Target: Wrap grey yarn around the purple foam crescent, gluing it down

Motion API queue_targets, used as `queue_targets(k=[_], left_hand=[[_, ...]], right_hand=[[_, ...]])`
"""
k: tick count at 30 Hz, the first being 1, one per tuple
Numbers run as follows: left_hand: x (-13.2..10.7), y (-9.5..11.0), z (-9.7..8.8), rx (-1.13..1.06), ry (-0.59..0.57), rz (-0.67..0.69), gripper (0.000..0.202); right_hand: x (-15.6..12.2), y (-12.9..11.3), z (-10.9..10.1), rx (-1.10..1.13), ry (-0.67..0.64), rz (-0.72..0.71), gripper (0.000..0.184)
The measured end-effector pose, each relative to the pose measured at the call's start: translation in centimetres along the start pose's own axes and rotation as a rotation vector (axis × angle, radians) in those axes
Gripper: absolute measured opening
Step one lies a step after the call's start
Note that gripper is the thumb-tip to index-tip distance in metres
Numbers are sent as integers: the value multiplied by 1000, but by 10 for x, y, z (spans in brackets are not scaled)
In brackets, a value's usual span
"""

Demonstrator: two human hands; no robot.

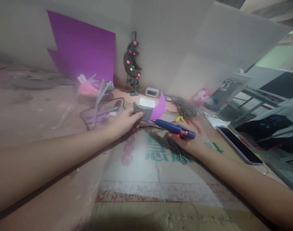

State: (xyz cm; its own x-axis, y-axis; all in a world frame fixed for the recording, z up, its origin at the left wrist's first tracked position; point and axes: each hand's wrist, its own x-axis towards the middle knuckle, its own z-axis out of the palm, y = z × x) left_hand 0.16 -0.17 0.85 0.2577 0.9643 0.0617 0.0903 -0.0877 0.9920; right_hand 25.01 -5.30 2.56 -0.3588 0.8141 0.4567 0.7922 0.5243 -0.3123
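My left hand (127, 120) pinches a purple paper crescent (160, 107) whose left part is wrapped in grey yarn (143, 113). The crescent's bare purple tip curves up to the right. In my right hand (185, 141) is a blue glue gun (171, 126) with a small red light glowing beneath it. Its metal nozzle points left and meets the lower edge of the crescent where the yarn wrapping ends; whether it touches I cannot tell. Loose grey yarn hangs under my right hand. Both hands are above a printed cardboard sheet (137, 173).
A ball of grey yarn (189, 109) and orange-handled pliers (196, 125) are behind my right hand. A phone (239, 144) lies at the right. Against the wall are a decorated moon hanging (132, 62) and purple sheets (86, 45). Glue sticks (98, 102) stand at the left.
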Motion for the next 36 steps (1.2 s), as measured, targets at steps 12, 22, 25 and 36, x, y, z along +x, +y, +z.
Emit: queue_targets(k=[12, 22, 25, 36], left_hand=[[-1, 1, 1, 17, 11, -5, 18], [1, -1, -1, 25, -11, 5, 18], [1, -2, -1, 27, -7, -6, 18], [-1, 1, 0, 24, 1, -17, 17]], right_hand=[[0, 4, 3, 112, 36, 60, 21], [0, 3, 4, 81, 12, 53, 17], [0, 4, 4, 69, 16, 50, 17], [1, 4, 4, 34, 18, 51, 16]])
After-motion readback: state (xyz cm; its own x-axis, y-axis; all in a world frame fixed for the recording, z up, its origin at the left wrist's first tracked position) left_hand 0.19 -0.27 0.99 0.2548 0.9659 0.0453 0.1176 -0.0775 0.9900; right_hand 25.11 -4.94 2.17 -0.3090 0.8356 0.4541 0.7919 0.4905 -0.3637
